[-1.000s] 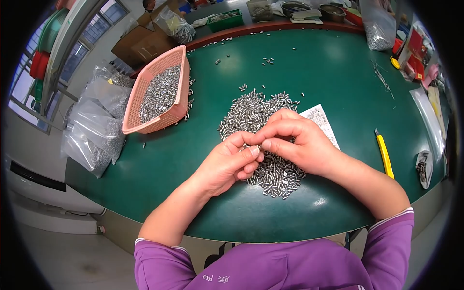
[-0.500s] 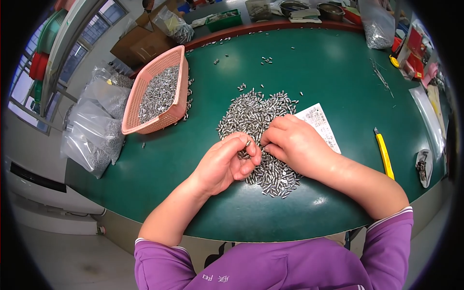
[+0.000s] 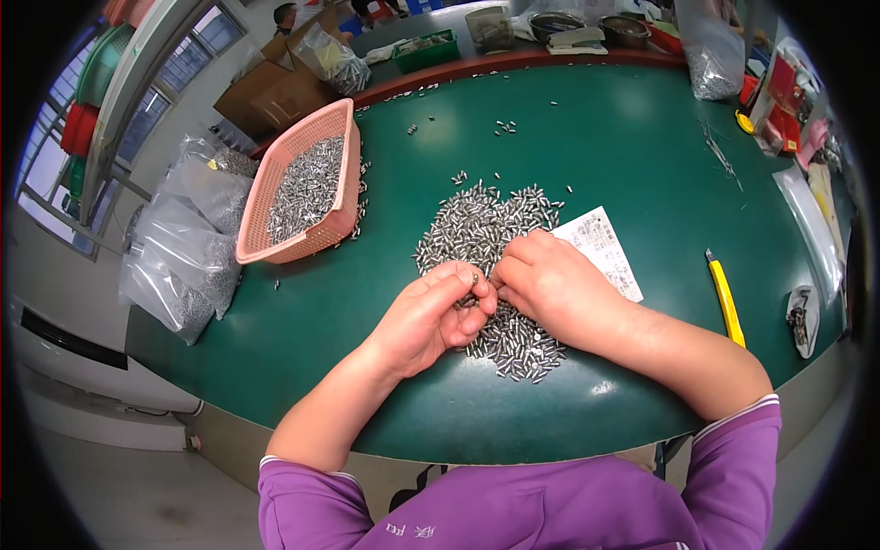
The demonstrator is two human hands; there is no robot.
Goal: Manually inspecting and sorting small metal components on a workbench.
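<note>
Nearest, purple sleeves (image 3: 316, 504) reach over the edge of the green worktop (image 3: 431, 412). The left hand (image 3: 426, 312) is curled, thumb and forefinger pinched on one small metal piece (image 3: 474, 279); whether its palm holds more is unclear. The right hand (image 3: 555, 284) is just beside it, fingers bent down and bunched at the pile; I cannot tell whether they grip anything.

The pile (image 3: 467, 225) of like pieces spreads under and beyond both hands, a paper (image 3: 605, 257) to its right. A yellow knife (image 3: 725, 302) lies well apart, further right.

Beyond, to the left, a pink basket (image 3: 316, 242) holds many more pieces, next to filled bags (image 3: 174, 284). Loose pieces (image 3: 505, 126) are scattered farther back.

With one piece visibly pinched and the pile large, much seems left; whether the basket's contents are done or waiting cannot be told.
</note>
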